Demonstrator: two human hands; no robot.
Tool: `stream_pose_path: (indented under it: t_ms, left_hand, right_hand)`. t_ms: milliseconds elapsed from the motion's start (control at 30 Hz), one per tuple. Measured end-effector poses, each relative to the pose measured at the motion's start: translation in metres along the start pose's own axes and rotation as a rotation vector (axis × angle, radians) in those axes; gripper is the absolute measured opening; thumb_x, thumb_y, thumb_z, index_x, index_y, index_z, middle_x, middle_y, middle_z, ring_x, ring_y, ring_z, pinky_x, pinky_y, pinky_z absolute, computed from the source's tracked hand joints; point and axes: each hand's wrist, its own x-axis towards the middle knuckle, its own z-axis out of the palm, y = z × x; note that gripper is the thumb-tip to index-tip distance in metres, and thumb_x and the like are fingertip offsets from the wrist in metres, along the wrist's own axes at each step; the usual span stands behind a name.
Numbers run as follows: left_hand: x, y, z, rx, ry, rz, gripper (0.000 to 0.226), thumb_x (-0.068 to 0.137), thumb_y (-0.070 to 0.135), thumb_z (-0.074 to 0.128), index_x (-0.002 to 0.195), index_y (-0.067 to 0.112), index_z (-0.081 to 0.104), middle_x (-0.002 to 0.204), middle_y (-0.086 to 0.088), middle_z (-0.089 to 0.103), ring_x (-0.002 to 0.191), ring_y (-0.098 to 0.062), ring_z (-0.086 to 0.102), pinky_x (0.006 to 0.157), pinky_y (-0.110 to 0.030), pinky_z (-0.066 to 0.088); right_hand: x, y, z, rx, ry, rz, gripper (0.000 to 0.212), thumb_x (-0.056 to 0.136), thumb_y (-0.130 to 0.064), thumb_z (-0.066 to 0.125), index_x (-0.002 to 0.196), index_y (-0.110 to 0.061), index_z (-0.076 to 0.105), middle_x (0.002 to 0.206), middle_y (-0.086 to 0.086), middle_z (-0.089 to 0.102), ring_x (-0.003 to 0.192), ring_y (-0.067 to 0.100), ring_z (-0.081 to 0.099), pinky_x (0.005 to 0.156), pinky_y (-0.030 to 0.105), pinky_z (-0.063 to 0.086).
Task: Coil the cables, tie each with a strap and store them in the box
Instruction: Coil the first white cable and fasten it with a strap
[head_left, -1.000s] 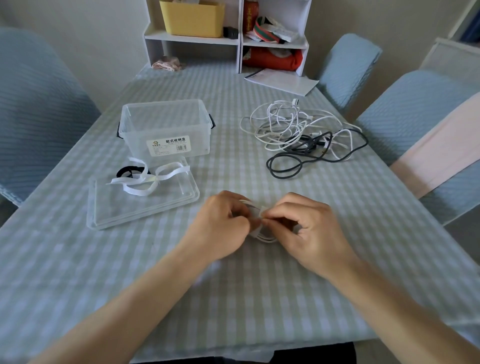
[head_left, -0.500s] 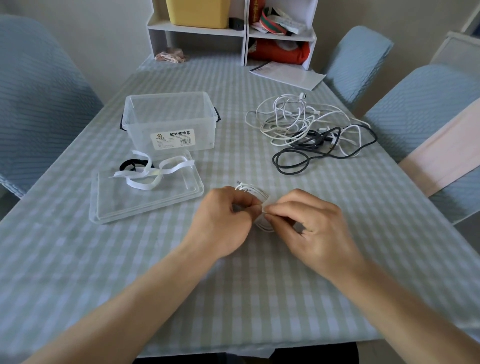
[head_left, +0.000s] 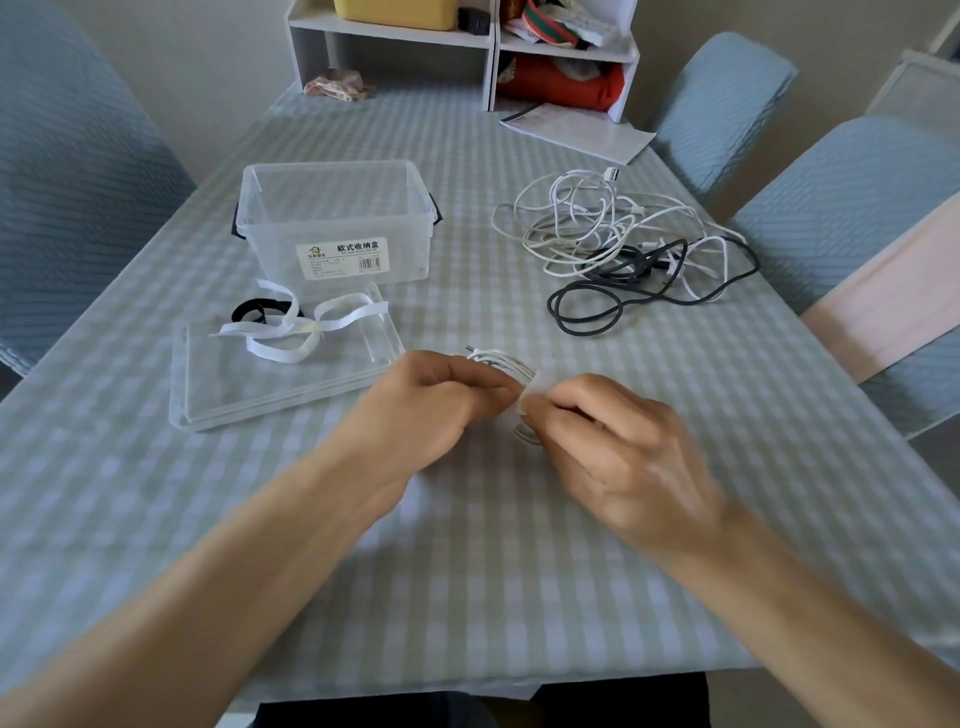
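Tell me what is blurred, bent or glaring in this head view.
Head view: the right hand is smeared by motion blur, the left hand less so; the coiled white cable between them reads soft. The clear box, its label and the tangled cables are sharp. Wide-angle bend curves the table edges and chairs. Lighting is soft and even, with no harsh glare.

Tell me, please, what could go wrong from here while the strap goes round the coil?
1. Both hands, left and right, pinch the small white coil at one spot; a slip could let its loops spring open.
2. The spare straps lie loose on the lid, so a sweeping arm might scatter them.
3. The cable pile is tangled black with white; pulling one could drag others.
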Motion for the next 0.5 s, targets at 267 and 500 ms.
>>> stream_pose_path:
  t_ms: [267,500]
  left_hand:
    - [-0.0041,0.0003,-0.0016,-0.097,-0.046,0.019,0.009,0.086,0.017,0.072,0.086,0.014,0.080,0.092,-0.005,0.077,0.099,-0.019,0.071,0.104,-0.040,0.048]
    - [0.0001,-0.0003,-0.0046,-0.148,0.038,0.012,0.003,0.079,0.018,0.078,0.079,0.017,0.081,0.089,-0.005,0.077,0.097,-0.016,0.069,0.106,-0.038,0.044]
  right_hand:
    - [0.0009,-0.0010,-0.0023,-0.030,-0.014,-0.041,0.016,0.090,0.003,0.062,0.101,0.004,0.073,0.087,0.013,0.067,0.066,0.026,0.060,0.053,0.036,0.051]
    - [0.0018,0.0001,-0.0011,0.217,0.017,0.093,0.033,0.086,0.005,0.063,0.118,0.003,0.069,0.095,0.015,0.056,0.076,0.022,0.057,0.066,0.028,0.050]
